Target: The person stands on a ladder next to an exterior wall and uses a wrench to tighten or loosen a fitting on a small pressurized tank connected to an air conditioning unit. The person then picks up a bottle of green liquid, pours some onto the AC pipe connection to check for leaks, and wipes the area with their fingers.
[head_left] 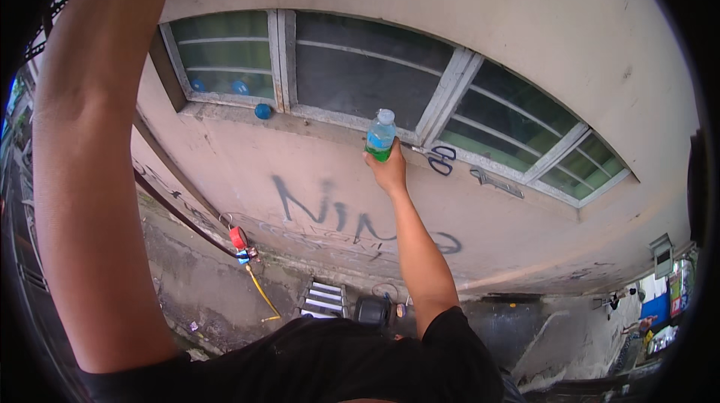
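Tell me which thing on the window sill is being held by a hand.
The plastic bottle with green liquid, gripped by the right hand; the scissors and blue ball lie untouched.

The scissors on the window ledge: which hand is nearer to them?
Right. The right hand holds a bottle just left of the scissors. The left arm reaches up; its hand is out of view.

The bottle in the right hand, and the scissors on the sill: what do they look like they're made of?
The bottle looks like clear thin plastic with a pale cap: you can see green liquid through it. The right hand grips its base. The scissors seem to have dark blue plastic handle loops and grey, probably metal, blades. The sill under them looks like rough painted concrete.
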`<state>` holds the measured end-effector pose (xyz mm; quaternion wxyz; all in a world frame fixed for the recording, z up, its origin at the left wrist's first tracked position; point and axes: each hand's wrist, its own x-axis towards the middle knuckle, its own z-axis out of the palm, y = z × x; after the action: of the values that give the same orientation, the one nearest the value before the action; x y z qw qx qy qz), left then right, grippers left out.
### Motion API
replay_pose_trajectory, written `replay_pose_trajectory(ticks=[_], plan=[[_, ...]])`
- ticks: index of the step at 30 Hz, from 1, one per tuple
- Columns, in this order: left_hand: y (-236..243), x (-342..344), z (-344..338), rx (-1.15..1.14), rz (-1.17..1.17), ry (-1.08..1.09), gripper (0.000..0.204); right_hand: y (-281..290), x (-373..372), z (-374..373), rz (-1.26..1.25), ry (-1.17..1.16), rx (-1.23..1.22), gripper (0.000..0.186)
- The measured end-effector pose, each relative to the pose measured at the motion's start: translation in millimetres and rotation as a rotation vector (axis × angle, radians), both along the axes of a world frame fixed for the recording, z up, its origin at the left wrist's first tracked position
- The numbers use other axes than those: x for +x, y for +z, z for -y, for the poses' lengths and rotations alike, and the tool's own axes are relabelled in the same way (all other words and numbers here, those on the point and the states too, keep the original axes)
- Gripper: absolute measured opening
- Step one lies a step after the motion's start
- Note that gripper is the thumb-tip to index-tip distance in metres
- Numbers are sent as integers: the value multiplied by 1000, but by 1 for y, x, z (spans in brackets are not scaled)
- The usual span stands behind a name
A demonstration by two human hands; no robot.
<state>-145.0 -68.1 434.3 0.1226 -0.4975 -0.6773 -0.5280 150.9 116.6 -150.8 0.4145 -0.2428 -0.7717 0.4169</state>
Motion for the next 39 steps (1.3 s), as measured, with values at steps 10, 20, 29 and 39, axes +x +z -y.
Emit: replay_pose_trajectory(ticks=[10,20,29,39], plan=[[19,-50,20,-71,-101,113,42,-6,-124,-7,215,54,154,70],[8,3,25,-51,-146,162,31,-22,-118,-20,257,-38,156,75],[6,7,26,-70,-176,127,39,-1,-88,-26,263,-190,256,63],[8,-10,19,-148,-350,114,37,287,0,0,-367,-156,703,20]])
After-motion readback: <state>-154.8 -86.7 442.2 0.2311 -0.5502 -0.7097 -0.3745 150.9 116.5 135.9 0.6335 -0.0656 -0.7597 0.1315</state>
